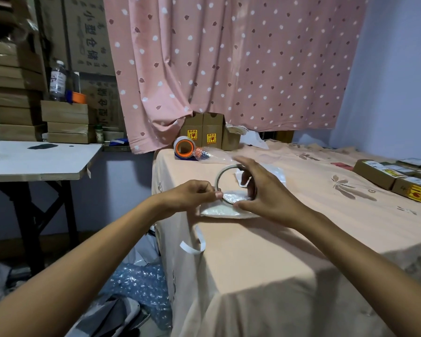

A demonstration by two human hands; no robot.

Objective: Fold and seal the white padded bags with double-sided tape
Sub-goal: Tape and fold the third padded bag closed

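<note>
Head cam — R fingers (247, 164) grip tape roll (217, 182) over bag (216, 210); L fingers (212, 193) prob. pinch its end.

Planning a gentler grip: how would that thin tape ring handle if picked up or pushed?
Probably light: the tape ring is a narrow hoop, mostly hollow. Set on edge it would likely roll or topple. Its thin wall may flex if the right hand squeezes.

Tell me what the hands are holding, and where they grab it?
The right hand grips the tape roll by its rim. The left hand pinches the roll's left edge, maybe the tape's loose end.
</note>
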